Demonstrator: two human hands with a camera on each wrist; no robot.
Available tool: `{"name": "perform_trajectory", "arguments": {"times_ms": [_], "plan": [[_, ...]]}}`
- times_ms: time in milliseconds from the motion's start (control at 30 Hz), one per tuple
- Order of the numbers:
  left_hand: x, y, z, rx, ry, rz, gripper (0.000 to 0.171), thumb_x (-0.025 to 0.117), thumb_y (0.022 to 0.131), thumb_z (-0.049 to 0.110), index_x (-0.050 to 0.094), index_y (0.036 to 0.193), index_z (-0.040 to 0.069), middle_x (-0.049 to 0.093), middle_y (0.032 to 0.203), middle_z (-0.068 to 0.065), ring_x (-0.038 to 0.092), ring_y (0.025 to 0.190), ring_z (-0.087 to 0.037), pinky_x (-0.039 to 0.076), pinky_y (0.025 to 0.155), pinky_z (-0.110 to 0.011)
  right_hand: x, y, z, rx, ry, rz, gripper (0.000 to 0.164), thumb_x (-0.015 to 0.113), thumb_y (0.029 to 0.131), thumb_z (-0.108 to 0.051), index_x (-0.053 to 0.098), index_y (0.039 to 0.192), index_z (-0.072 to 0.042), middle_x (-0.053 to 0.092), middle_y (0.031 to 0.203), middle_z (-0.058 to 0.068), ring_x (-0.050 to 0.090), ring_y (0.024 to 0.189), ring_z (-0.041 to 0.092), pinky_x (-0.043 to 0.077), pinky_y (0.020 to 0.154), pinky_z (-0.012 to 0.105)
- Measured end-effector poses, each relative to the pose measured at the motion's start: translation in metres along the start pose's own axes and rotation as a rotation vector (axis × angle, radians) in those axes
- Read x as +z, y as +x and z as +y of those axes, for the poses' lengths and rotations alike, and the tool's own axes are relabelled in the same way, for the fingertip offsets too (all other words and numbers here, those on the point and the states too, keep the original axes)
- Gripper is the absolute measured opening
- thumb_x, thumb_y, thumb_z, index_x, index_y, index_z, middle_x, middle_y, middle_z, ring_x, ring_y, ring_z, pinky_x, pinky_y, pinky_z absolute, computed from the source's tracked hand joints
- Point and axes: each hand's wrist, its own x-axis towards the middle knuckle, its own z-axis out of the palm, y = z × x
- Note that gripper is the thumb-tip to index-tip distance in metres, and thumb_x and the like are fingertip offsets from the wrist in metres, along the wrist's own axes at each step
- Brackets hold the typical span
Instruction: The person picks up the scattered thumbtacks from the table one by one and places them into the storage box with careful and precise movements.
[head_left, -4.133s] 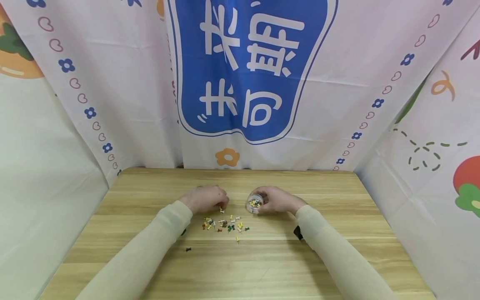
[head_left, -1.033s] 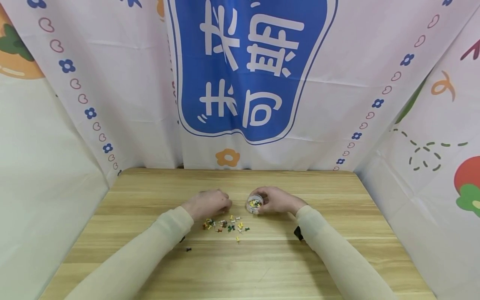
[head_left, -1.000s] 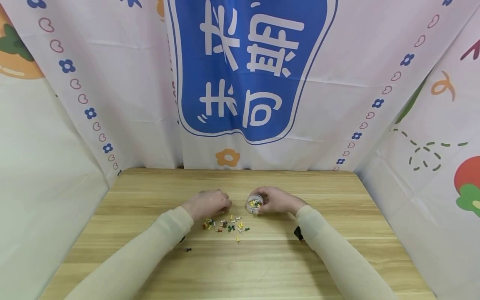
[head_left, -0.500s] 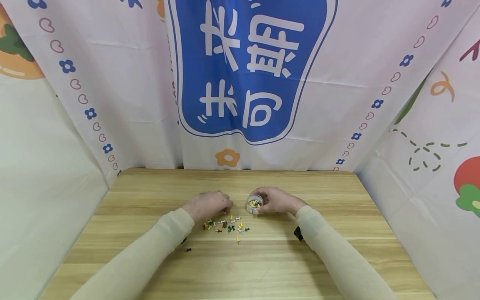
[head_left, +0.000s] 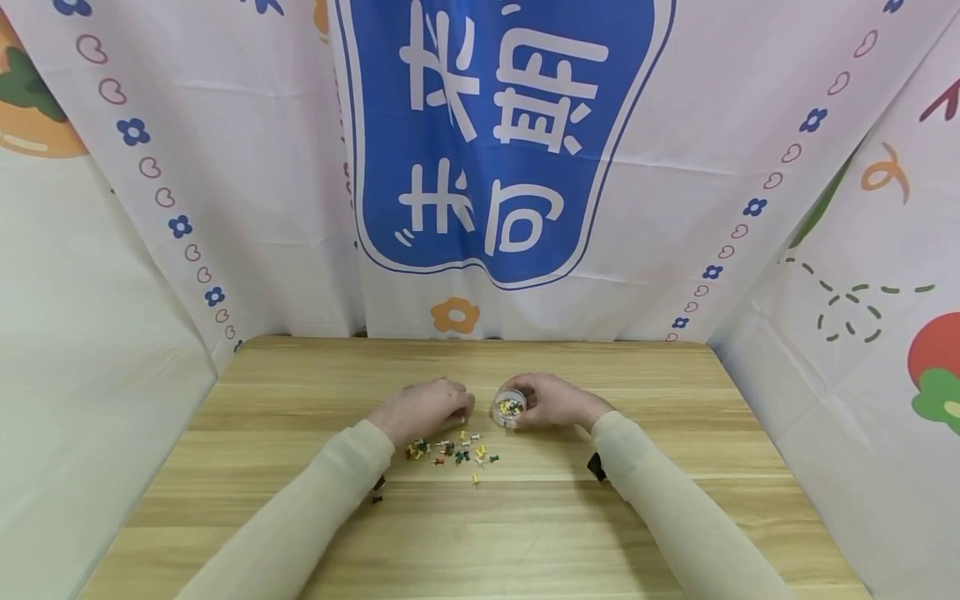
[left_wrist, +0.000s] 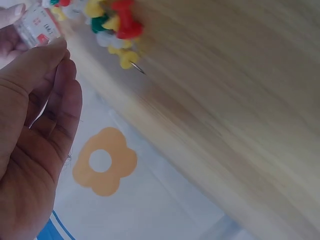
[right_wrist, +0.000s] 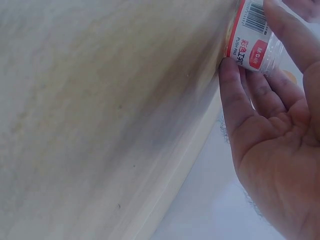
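Far left, a lone dark push pin point(head_left: 377, 499) lies on the smooth, striped wood-grain table point(head_left: 600, 533), and here's the left hand point(head_left: 422, 408), fingertips drawn together above the scatter; whether they pinch a pin, I can't tell. We're mid-gathering, I'd judge, pins going into the jar! Below that hand, the loose push pins point(head_left: 447, 447): glossy, waisted like little spools, red, yellow, green, white, thin metal points poking out. Now rightward, the round clear jar point(right_wrist: 274, 52), paper-labelled, pins inside, with the right hand point(head_left: 557, 400) curling thumb and fingers around it. Next calls for a fingertip grip clear of the points, and a steady jar.
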Motion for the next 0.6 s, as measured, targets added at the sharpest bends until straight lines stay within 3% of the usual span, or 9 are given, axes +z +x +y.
{"name": "perform_trajectory", "arguments": {"times_ms": [300,600], "plan": [[-0.007,0.003,0.006,-0.038,-0.101,0.036,0.005,0.074,0.1,0.023,0.071,0.104,0.023,0.067,0.093,0.013,0.06,0.082,-0.001,0.055,0.075,-0.017,0.0,0.001,0.0,0.003,-0.021,0.005,0.053,0.089,0.086,-0.022,0.067,0.135,-0.023,0.072,0.128,-0.008,0.068,0.117,0.012,0.056,0.108,0.035],[-0.006,0.008,0.015,-0.049,-0.152,0.082,0.012,0.073,0.1,0.021,0.073,0.113,0.021,0.072,0.105,0.01,0.066,0.092,-0.004,0.059,0.086,-0.023,-0.001,-0.001,-0.002,0.006,-0.014,0.0,0.055,0.088,0.087,-0.023,0.066,0.137,-0.021,0.071,0.131,-0.005,0.068,0.119,0.014,0.056,0.108,0.038]]}}
